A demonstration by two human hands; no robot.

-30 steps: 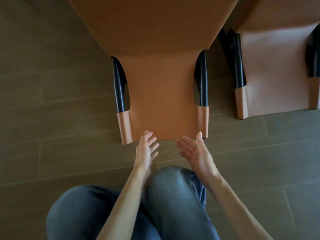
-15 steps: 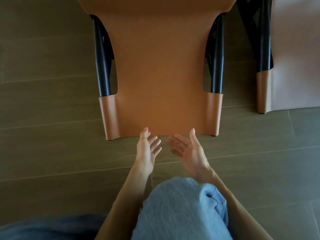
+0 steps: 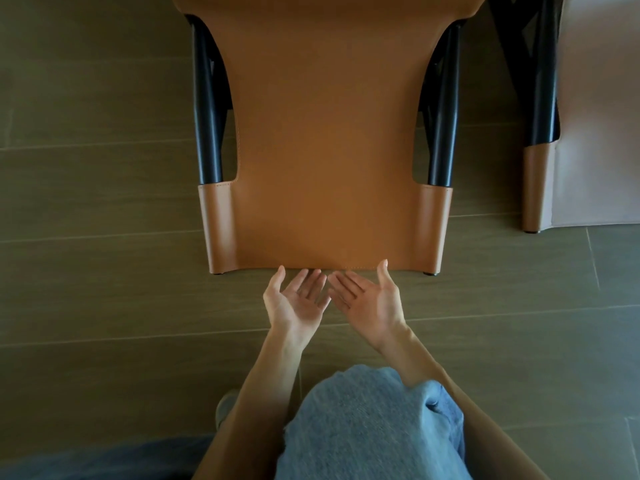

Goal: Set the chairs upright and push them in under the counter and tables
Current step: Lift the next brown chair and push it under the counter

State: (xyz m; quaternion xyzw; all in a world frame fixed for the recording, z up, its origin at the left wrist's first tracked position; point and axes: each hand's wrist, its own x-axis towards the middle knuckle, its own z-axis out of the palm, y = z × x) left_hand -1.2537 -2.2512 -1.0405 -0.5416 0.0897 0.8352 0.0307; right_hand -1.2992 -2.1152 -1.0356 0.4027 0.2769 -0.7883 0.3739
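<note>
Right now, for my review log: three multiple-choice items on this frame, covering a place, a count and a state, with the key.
1. Where are the left hand and right hand?
A. by the near edge of the tan chair
B. flat on the floor
C. resting on the knee

2. How many chairs show?
A. one
B. two
C. four

3. The hands are:
A. fists
B. open, palms up
C. gripping a black tube

Key: 1 A, both lie right at that edge; 2 B, the tan chair plus a paler chair at the right; 3 B, fingers straight, nothing held.
</note>
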